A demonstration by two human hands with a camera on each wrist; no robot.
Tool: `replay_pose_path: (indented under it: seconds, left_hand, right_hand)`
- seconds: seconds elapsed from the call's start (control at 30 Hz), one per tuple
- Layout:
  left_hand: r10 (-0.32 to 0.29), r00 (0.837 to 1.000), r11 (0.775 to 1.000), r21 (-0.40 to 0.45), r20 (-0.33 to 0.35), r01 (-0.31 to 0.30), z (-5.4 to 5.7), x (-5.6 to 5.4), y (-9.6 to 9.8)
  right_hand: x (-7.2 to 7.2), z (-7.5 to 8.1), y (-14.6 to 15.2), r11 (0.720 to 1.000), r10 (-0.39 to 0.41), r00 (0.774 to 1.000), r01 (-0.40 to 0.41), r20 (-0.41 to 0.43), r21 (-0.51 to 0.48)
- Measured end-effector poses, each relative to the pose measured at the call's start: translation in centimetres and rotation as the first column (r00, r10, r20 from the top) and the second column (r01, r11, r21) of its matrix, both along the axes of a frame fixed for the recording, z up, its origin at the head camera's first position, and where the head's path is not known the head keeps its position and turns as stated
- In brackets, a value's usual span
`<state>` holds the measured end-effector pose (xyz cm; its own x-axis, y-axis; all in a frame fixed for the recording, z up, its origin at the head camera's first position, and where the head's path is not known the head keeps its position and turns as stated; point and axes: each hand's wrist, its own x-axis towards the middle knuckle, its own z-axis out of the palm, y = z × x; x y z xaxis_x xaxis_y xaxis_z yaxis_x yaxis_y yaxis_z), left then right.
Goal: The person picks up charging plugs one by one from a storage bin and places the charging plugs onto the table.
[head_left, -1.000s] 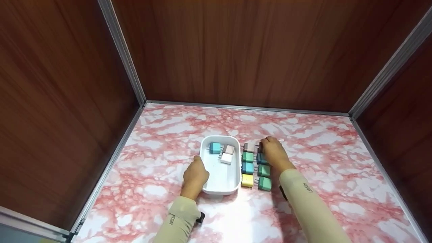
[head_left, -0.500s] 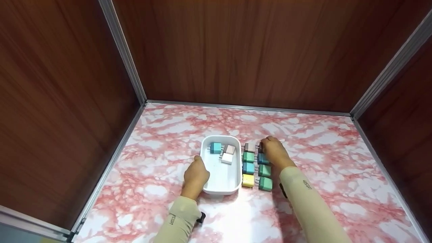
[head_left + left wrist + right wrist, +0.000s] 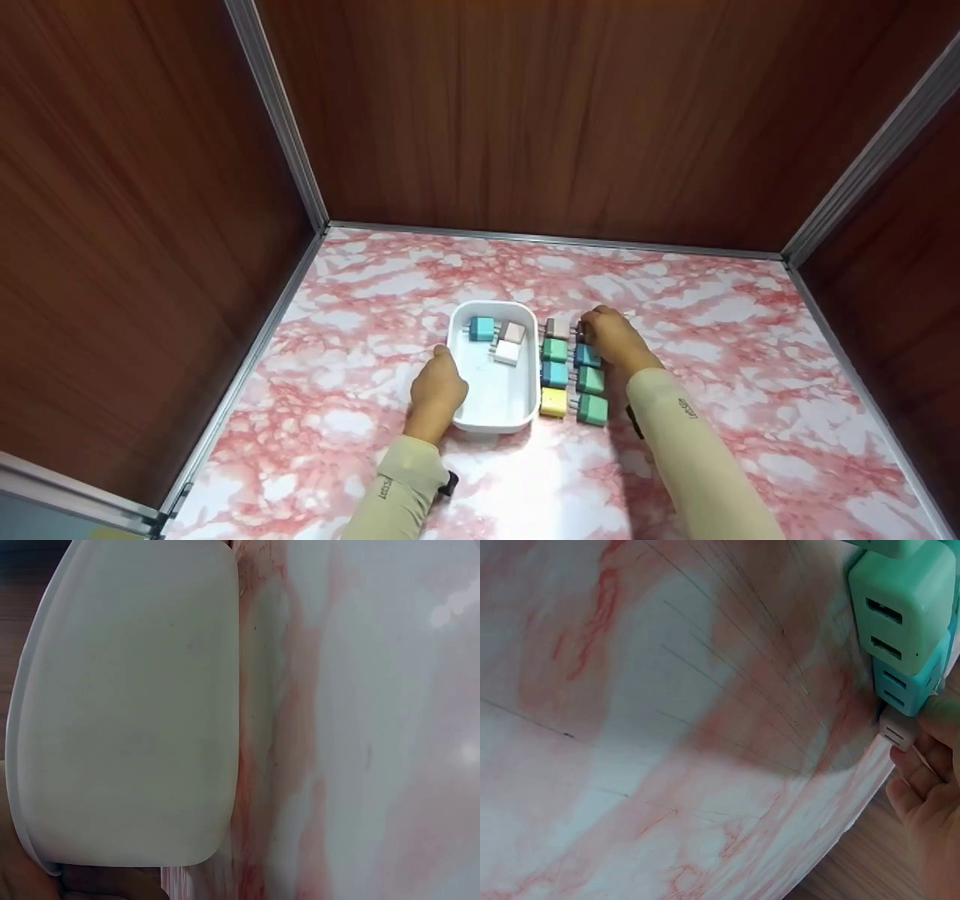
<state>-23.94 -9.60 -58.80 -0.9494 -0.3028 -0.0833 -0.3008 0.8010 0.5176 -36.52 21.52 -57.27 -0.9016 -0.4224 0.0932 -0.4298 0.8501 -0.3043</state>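
Note:
My left hand (image 3: 439,386) grips the left rim of a white plastic tray (image 3: 498,421), thumb over the edge; in the left wrist view the tray's outer wall (image 3: 135,705) hides most of the fingers. Inside sit a blue plug adapter (image 3: 481,328), a pale pink one (image 3: 512,332) and a white one (image 3: 506,352). My right hand (image 3: 616,337) pinches a mauve plug adapter (image 3: 897,727) at the far end of the right-hand column. Its two USB slots show in the right wrist view. Nearer in that column are a teal adapter (image 3: 587,355) and two green ones (image 3: 592,409).
Between tray and right column runs another column: a greyish-pink adapter (image 3: 557,328), a green one (image 3: 555,349), a blue one (image 3: 554,373) and a yellow one (image 3: 553,402). All stand on a red-and-white marbled tabletop (image 3: 375,300), enclosed by brown wood-grain panels (image 3: 525,120).
The whole head view has shifted slightly. Both hands keep their places at the tray and the mauve adapter, with the right fingers moved only a little.

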Motion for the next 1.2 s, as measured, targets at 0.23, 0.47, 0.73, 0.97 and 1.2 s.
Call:
replay_pose_path:
  seconds: [0.23, 0.47, 0.73, 0.97, 1.2]
  left_hand:
    - [-0.002, 1.000, 1.000, 0.005, 0.003, 0.002, -0.2, -0.1, 0.0]
    - [0.003, 1.000, 1.000, -0.002, -0.008, -0.003, -0.1, -0.1, 0.0]
    - [-0.004, 1.000, 1.000, -0.010, -0.013, 0.004, -0.1, 0.0, 0.0]
    - [-0.009, 1.000, 1.000, -0.014, -0.027, 0.009, 0.0, 0.0, 0.0]
    - [-0.006, 1.000, 1.000, -0.009, -0.021, 0.005, -0.1, -0.1, 0.0]
  right_hand:
    - [-0.1, -0.1, 0.2, 1.000, -0.001, 1.000, 0.001, 0.028, -0.007]
    - [0.1, 0.1, 0.5, 0.999, 0.045, 0.999, -0.045, 0.009, -0.023]
    - [0.2, 0.2, 0.7, 0.999, 0.032, 0.999, -0.032, -0.002, 0.016]
    - [0.2, 0.6, 0.8, 1.000, 0.017, 1.000, -0.017, 0.024, 0.010]
    - [0.6, 1.3, 0.4, 0.999, 0.041, 0.999, -0.040, -0.036, 0.023]
